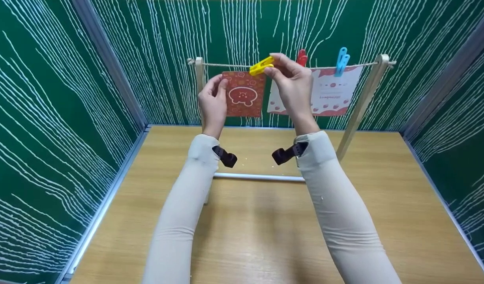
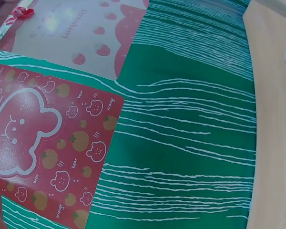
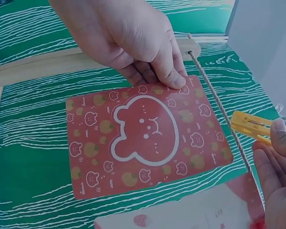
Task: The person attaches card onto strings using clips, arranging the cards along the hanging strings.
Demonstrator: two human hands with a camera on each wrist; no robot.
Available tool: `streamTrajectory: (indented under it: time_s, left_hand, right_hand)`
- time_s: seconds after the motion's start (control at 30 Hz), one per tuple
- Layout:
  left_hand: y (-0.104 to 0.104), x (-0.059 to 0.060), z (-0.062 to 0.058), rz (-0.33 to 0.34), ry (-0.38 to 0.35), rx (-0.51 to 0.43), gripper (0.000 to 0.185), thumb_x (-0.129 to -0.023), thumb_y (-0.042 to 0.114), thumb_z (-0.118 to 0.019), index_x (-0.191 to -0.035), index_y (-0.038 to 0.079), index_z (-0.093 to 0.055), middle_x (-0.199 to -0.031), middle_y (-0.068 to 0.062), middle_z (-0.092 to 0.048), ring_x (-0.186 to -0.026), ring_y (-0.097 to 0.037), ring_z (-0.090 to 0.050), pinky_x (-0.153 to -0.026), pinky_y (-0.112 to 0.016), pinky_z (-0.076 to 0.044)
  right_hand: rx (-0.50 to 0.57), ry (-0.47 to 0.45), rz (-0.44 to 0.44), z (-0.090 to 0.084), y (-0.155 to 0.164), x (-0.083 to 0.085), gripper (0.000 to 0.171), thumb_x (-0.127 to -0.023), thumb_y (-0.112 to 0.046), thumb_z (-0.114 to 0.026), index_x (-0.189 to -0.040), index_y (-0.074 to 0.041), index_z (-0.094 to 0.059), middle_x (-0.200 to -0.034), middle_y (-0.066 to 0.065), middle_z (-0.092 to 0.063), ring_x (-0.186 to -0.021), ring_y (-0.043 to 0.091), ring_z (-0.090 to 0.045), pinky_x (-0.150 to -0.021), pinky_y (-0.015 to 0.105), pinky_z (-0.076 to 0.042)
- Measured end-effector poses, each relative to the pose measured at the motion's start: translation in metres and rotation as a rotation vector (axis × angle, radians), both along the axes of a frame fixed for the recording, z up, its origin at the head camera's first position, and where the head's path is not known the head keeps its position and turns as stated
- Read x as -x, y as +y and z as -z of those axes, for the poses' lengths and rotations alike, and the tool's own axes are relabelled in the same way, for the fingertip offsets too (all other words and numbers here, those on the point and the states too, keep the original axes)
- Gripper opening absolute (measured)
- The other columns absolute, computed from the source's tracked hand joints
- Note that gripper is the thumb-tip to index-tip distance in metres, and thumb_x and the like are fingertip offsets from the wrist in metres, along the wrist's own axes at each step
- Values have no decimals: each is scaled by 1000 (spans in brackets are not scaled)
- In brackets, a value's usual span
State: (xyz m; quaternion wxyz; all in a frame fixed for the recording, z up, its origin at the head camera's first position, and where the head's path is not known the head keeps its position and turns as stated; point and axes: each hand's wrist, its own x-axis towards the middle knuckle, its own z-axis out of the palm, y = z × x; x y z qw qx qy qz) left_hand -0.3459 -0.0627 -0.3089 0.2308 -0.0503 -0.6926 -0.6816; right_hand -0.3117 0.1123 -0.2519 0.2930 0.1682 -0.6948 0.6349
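My left hand (image 1: 214, 104) pinches the left edge of a red card (image 1: 242, 98) printed with a white-outlined bear face, holding it upright just below the rope (image 1: 226, 65). Between thumb and fingers, my right hand (image 1: 295, 85) pinches a yellow clothespin (image 1: 261, 66) at its handle end. The clothespin's tip overlaps the card's upper right corner in the head view. In the right wrist view the yellow clothespin (image 3: 251, 125) lies across the rope, beside the edge of the red card (image 3: 148, 133).
A white and pink strawberry card (image 1: 332, 92) hangs from the rope by a red clothespin (image 1: 302, 58) and a blue clothespin (image 1: 342, 63). Wooden posts (image 1: 362, 102) hold the rope's ends. A white bar (image 1: 261, 177) crosses low over the wooden table (image 1: 242, 236). Green walls (image 1: 40, 98) surround it.
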Motion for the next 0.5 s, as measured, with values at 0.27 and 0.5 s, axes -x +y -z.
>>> streamTrajectory:
  time_s: [0.27,0.5]
  left_hand:
    - [0,2,-8,-22,-1,-28,36,-95,32,-55,-127,16,-60,-112,-2,-67,-96,-12,-63,-84,-23,-54]
    - [4,-6,-21,-54,5,-15,33,-96,22,-56,-125,7,-61,-113,-10,-65,-98,-15,-63,-87,-22,-53]
  right_hand:
    - [7,-34,54,-14,-8,1,29,-88,-14,-68,-116,-5,-69,-116,11,-69,-97,15,-66,-89,21,-51]
    - [-9,-27,63,-28,-11,-7,27,-87,-5,-67,-114,-1,-69,-114,16,-70,-93,16,-67,-84,19,-52]
